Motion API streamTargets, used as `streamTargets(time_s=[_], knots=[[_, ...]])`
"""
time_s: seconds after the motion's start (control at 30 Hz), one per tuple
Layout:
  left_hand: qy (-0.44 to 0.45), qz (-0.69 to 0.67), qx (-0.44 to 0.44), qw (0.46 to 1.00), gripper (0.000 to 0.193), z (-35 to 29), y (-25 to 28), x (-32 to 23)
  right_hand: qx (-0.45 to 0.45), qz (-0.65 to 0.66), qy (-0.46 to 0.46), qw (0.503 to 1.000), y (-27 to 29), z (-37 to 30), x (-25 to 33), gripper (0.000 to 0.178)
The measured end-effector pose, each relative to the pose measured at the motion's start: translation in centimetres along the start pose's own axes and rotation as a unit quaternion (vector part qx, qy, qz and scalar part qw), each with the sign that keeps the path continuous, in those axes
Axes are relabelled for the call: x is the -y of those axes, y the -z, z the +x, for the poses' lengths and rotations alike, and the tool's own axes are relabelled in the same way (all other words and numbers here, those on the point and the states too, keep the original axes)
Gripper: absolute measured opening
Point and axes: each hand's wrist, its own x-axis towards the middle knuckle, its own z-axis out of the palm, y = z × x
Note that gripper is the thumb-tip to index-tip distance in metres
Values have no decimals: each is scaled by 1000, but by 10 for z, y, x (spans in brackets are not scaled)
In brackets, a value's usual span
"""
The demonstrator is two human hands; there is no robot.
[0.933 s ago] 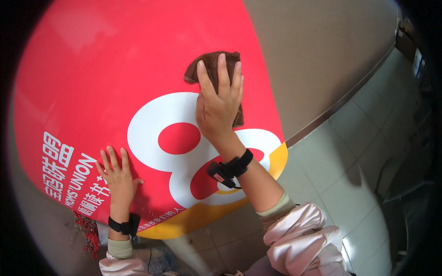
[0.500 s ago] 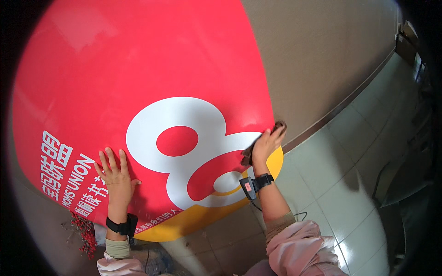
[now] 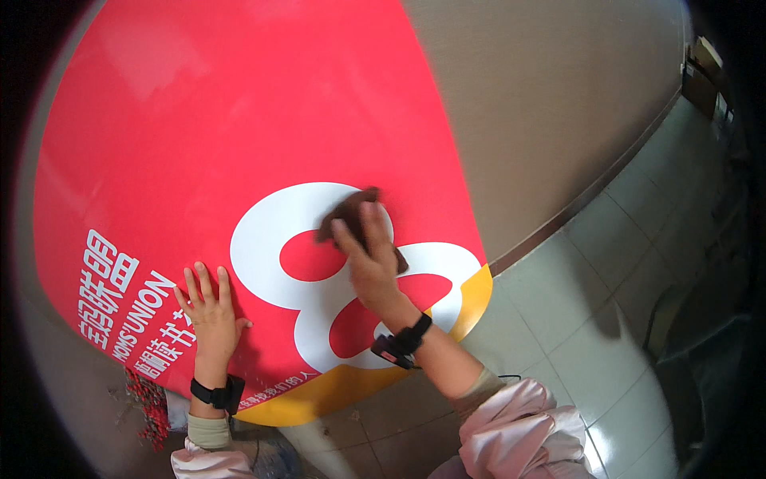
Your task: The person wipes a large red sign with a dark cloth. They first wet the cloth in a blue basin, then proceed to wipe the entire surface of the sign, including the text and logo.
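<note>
A large red board [image 3: 279, 120] with a white looping figure, white lettering and a yellow strip along its lower edge fills the left and middle. My left hand [image 3: 214, 323] lies flat on its lower left part, beside the lettering, fingers spread and holding nothing. My right hand [image 3: 373, 267] presses a dark brown cloth [image 3: 348, 217] against the board, at the upper loop of the white figure. The cloth sticks out around the fingers, and part of it is hidden beneath them. Each wrist wears a black strap; a small box hangs from the right one.
A brown wall [image 3: 550, 104] rises behind the board at the right, with a dark skirting. Pale floor tiles [image 3: 550, 287] spread below it. Red berry sprigs [image 3: 148, 407] stand near the board's lower left edge. Cardboard boxes [image 3: 702, 88] sit far right.
My right hand has moved with the cloth from the board's right edge, leftward and up to the upper white loop. My left hand keeps its place on the board; the view has shifted slightly.
</note>
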Motion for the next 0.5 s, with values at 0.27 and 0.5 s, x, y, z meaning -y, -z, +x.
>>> streamTargets(time_s=[0.27, 0.5], knots=[[5, -22, 17, 1000, 131, -1, 4, 1, -110, -377, 272, 878, -3, 79, 17, 49], [14, -16, 24, 999, 132, -1, 3, 0, -270, -418, 76, 864, 41, 44, -31, 55]])
